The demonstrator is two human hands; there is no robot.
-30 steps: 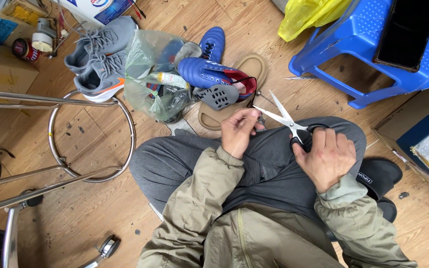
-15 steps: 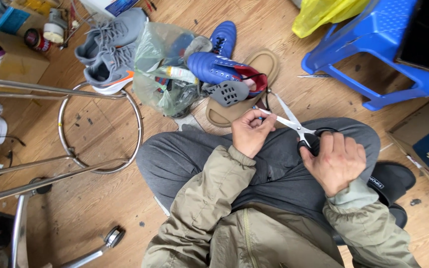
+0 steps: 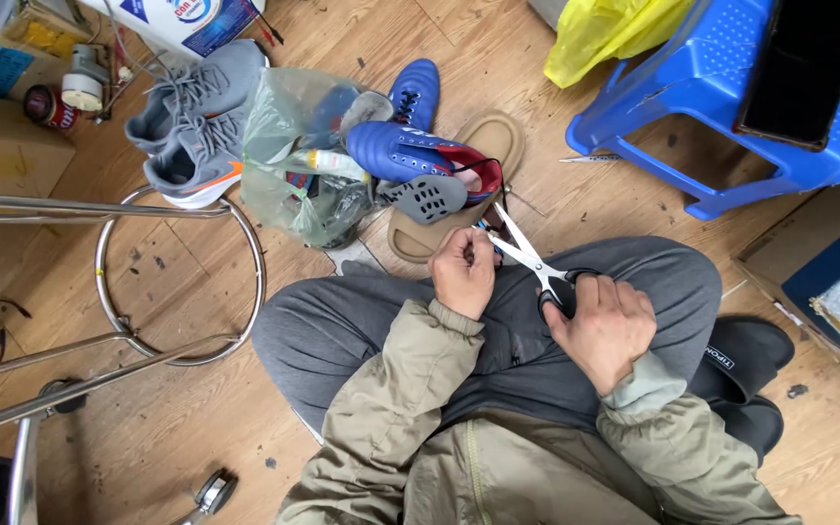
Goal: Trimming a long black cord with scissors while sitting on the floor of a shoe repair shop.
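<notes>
Black-handled steel scissors [image 3: 534, 264] lie over the lap, blades parted, gripped by the right hand [image 3: 603, 329]. The left hand [image 3: 463, 272] pinches something small at the blades. Beyond sit a blue football boot [image 3: 402, 154] and clear plastic bag [image 3: 294, 160]; a white-and-blue carton [image 3: 182, 19] stands at the top edge.

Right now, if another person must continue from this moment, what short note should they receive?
Right hand: holds the black handles of the scissors, blades open. Left hand: pinched shut on something small at the blades; what it is cannot be told. Both hands are over the lap. The blue football boot lies on a tan slide sandal in front of the knees, beside a plastic bag. A finished cut cannot be seen; the blades have not closed yet.
</notes>
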